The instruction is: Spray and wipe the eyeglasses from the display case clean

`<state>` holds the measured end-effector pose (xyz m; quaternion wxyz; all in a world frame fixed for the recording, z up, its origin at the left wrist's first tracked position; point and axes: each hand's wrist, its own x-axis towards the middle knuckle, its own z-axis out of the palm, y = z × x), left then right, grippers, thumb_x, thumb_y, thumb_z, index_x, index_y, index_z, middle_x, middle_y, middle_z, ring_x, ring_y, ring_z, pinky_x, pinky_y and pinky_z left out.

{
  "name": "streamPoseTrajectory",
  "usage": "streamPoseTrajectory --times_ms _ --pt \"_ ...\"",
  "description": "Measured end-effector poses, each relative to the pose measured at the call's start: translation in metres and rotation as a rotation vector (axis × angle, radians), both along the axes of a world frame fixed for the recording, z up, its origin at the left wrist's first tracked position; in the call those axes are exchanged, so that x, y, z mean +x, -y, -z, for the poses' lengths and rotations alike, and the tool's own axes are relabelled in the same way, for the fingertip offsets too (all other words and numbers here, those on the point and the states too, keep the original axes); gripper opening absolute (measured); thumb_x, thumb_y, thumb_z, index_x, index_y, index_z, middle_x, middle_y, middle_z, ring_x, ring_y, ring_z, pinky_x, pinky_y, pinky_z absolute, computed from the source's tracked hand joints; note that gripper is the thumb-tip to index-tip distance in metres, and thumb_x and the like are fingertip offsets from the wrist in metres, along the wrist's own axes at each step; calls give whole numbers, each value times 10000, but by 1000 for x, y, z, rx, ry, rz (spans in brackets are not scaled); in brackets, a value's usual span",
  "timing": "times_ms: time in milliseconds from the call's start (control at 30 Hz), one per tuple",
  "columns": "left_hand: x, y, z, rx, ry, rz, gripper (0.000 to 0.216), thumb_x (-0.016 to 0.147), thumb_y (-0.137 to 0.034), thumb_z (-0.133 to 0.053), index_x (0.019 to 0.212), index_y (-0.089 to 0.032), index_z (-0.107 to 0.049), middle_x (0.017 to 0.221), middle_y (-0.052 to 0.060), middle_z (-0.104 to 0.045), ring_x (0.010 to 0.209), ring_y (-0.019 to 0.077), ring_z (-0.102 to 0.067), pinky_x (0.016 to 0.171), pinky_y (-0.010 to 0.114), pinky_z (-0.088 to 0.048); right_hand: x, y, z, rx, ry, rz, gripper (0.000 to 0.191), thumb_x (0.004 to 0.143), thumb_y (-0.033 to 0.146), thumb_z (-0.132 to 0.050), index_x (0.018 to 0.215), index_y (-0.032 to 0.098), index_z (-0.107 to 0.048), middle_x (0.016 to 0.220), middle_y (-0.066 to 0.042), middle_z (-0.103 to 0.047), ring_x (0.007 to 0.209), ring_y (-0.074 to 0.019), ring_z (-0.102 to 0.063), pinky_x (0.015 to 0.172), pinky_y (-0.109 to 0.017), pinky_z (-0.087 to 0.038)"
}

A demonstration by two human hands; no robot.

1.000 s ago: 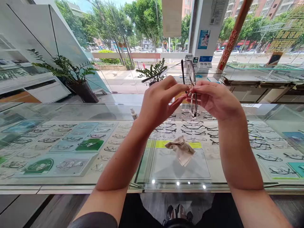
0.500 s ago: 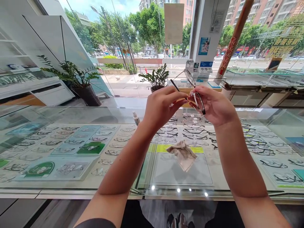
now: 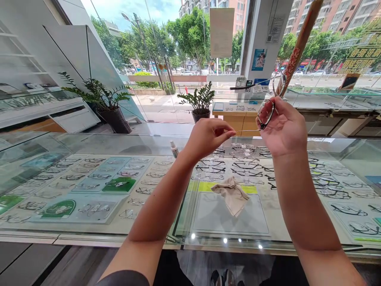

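Note:
A pair of eyeglasses [image 3: 267, 112] with thin rims is held up above the counter, its lenses tilted one over the other. My right hand [image 3: 284, 129] grips the frame near the bridge between thumb and fingers, palm facing me. The thumb and fingertips of my left hand [image 3: 210, 137] pinch the end of the lower temple, which runs as a thin line between the hands; its tip is hidden. The other temple, dark-tipped, points left, free of both hands. Below lies a crumpled beige cloth [image 3: 231, 194] on the glass counter [image 3: 205, 230].
Many eyeglasses [image 3: 244, 165] lie in rows under the glass. A small white spray bottle [image 3: 174, 149] stands beyond my left forearm. Potted plants [image 3: 199, 101] stand past the counter before the window. Another display case [image 3: 312, 101] is at the far right.
My right hand has moved right and turned the eyeglasses, with their frame farther from my left hand. My left fingers have slid out along the lower temple to its end.

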<state>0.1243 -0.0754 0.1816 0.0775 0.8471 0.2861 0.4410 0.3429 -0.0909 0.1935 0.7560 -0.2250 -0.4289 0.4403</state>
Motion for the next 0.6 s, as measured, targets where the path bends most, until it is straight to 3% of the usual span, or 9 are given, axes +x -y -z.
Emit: streamPoseTrajectory --times_ms 133,267,367,467,533,600 --pt "-2 10 -2 -88 -17 61 200 970 -378 -738 962 -213 -851 706 11 -713 601 111 -541 583 293 -397 -6 7 -2 -33 76 -26 196 832 440 -813 883 286 -703 830 0 -737 908 -204 -753 749 -363 -605" --pt "-22 5 11 -113 78 50 346 982 -365 -704 1305 -249 -748 786 0 -673 675 132 -578 632 289 -459 -8 21 -8 -46 154 -2 161 841 429 -777 848 286 -704 857 -17 -747 953 -228 -750 771 -387 -605" --pt "-56 -12 46 39 316 -173 335 967 -295 -668 1297 -245 -695 779 -10 -620 692 146 -562 665 302 -467 -3 37 -16 12 179 63 110 830 371 -779 800 278 -728 934 -39 -767 972 -235 -744 838 -417 -592" --pt "-98 -36 94 128 567 -522 218 946 -223 -622 1161 -221 -657 822 11 -604 750 167 -556 726 325 -474 5 47 -14 46 297 116 85 820 332 -817 798 305 -740 986 -50 -801 1026 -275 -739 873 -467 -576" --pt "-121 -53 126 13 618 -689 267 894 -196 -671 1153 -207 -606 956 49 -632 842 181 -570 816 346 -485 9 46 -3 35 309 103 69 831 309 -798 788 279 -755 949 -55 -801 951 -250 -739 865 -447 -561" --pt "-137 -71 153 -195 622 -737 433 828 -200 -759 1209 -190 -552 1187 111 -617 998 194 -586 916 351 -484 12 42 14 -27 323 43 75 844 277 -775 773 264 -757 907 -59 -798 902 -212 -725 848 -401 -544"
